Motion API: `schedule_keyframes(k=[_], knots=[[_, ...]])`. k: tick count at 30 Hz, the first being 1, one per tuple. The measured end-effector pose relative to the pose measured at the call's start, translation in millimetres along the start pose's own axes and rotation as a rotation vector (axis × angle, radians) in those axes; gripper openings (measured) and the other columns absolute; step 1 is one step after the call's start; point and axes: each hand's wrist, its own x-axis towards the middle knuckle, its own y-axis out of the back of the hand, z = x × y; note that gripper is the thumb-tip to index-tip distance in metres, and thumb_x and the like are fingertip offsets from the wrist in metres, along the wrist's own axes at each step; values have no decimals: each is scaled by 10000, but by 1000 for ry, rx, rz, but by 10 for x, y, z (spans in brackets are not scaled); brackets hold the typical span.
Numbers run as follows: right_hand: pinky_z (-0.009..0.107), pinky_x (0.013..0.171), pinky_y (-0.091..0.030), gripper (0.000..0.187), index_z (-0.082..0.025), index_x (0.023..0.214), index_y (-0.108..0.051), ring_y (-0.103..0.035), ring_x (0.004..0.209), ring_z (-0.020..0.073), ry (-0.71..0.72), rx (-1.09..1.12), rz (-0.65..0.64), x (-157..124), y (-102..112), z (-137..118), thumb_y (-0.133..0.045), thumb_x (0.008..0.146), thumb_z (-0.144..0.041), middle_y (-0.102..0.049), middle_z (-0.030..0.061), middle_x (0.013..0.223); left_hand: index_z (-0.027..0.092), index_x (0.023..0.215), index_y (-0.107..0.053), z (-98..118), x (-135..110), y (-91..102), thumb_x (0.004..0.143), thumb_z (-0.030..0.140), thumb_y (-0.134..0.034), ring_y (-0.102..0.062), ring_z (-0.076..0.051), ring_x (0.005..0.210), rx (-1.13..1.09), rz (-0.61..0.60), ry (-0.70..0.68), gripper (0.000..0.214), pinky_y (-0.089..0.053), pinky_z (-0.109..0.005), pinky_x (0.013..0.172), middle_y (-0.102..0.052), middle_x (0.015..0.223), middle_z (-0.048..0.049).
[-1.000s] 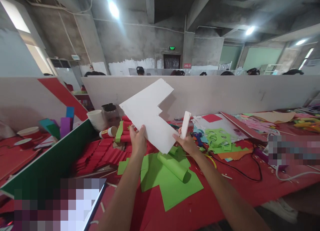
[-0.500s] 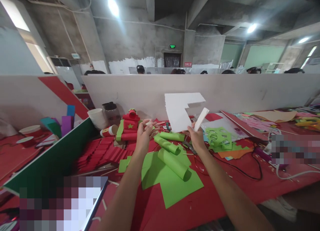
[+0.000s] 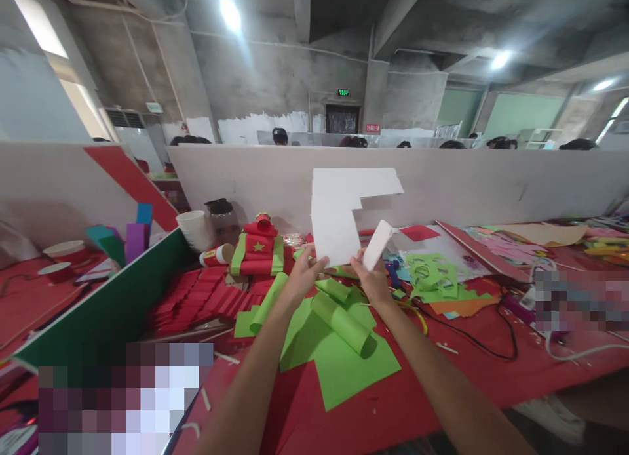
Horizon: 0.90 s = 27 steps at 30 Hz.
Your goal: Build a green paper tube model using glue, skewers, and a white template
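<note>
A white paper sheet with a corner cut away stands upright above the table, held by its lower edge. My left hand pinches its lower left corner between thumb and fingers. At the lower right corner, my right hand grips the sheet and also a folded white paper strip, which tilts up to the right. Below the hands, a rolled green paper lies on a flat green sheet. Another green roll rests beside my left forearm.
On the left are a red-and-green paper model with a star, folded red paper strips, a white cup and a green board. Cut green paper and a black cable lie right. A white partition stands behind.
My left hand has moved right and closed on the sheet's lower left corner. The sheet has shifted slightly left and up. A green roll now lies left of my left forearm.
</note>
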Motion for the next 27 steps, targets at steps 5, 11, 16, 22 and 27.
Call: schedule_keyframes(k=[5, 11, 16, 22, 27], knots=[[282, 468, -531, 342, -209, 1020, -595, -607, 480, 168, -21, -177, -255, -55, 49, -134, -664, 784, -447, -609, -34, 546, 174, 1181, -587, -46, 91, 107, 728, 293, -691, -564, -111, 566, -80, 157, -98, 480, -493, -229, 520, -645, 797, -19], [290, 513, -531, 401, -199, 1104, -695, -613, 519, 160, -45, -171, -410, -120, 33, -275, -686, 765, -413, -666, 1, 626, 143, 1172, -663, -48, 129, 202, 766, 386, -673, -341, -52, 419, -64, 218, -157, 473, -252, -179, 380, -465, 581, 47], [270, 499, -525, 398, -174, 1086, -711, -598, 496, 142, -55, -152, -144, -10, 68, -192, -676, 738, -364, -668, -1, 608, 185, 1287, -561, -9, 94, 149, 784, 435, -685, -538, -82, 520, -90, 225, -182, 575, -398, -198, 461, -631, 818, -20], [219, 491, -532, 319, -147, 967, -724, -609, 542, 118, -97, -39, 134, 483, 366, -70, -672, 659, -210, -684, 13, 676, 205, 1149, -563, -84, 135, 197, 775, 362, -685, -603, -97, 601, -27, 246, -147, 424, -433, -195, 495, -665, 1025, -67], [198, 473, -542, 195, -136, 832, -699, -576, 498, 92, -238, -31, 187, 966, 437, -35, -645, 651, -90, -634, 5, 628, 192, 1019, -572, -120, 170, 236, 731, 318, -691, -585, -91, 551, -7, 277, -128, 336, -408, -189, 470, -677, 941, -51]])
